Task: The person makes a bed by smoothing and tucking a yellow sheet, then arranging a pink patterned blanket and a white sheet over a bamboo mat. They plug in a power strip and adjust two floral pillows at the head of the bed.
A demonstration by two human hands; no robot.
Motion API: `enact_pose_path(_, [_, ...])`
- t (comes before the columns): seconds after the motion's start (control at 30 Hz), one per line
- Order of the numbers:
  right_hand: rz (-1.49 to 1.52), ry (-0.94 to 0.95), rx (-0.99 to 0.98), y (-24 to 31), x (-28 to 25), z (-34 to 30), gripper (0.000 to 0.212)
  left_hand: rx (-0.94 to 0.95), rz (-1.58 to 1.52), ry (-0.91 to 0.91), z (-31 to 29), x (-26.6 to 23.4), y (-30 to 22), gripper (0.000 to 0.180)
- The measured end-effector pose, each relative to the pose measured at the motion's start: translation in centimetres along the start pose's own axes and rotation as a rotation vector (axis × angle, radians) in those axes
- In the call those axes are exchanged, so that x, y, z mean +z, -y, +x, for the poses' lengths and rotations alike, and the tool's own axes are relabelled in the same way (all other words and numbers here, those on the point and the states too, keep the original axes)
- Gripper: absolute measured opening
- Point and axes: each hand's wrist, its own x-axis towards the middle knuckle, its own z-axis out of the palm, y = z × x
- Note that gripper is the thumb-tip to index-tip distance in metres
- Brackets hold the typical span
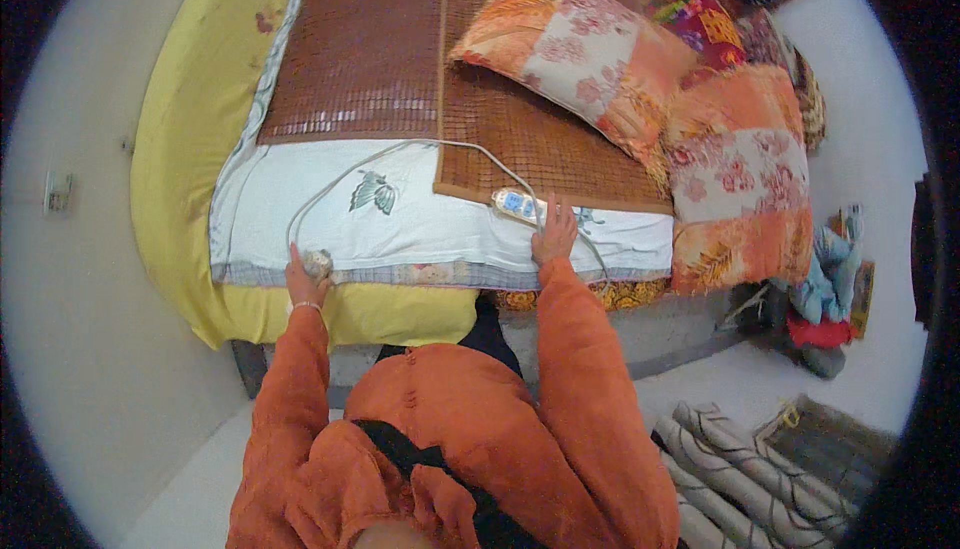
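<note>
A pale cord runs in a wide loop over the white butterfly-print sheet between my two hands. My left hand, at the bed's near left edge, is closed on the cord; beside its fingers is a small greyish, rounded thing whose kind I cannot make out. My right hand lies by the sheet's near edge with fingers stretched forward, the cord passing at its thumb. Just left of its fingertips rests an oblong pale unit with blue patches, perhaps a power strip or controller.
Brown slatted mats cover the far part of the bed. Two orange floral pillows lie at the right, one partly on a mat. Yellow fabric drapes over the left side. A striped rolled blanket is on the floor at lower right.
</note>
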Motion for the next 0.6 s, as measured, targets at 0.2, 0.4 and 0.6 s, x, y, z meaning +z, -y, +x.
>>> enact_pose_path(0.2, [0.108, 0.014, 0.02, -1.7, 3.1, -1.0, 0.087, 0.138, -0.17, -0.194, -0.5, 2.8, 7.0, 0.115])
enact_pose_path(0.4, [0.124, -0.01, 0.007, 1.3, -0.5, -2.3, 0.081, -0.199, 0.264, 0.056, 0.7, 1.6, 5.5, 0.069])
enact_pose_path(0.6, [0.424, 0.074, -0.371, 8.0, -1.4, -4.0, 0.075, 0.158, 0.16, 0.108, -2.2, 1.3, 4.7, 0.068])
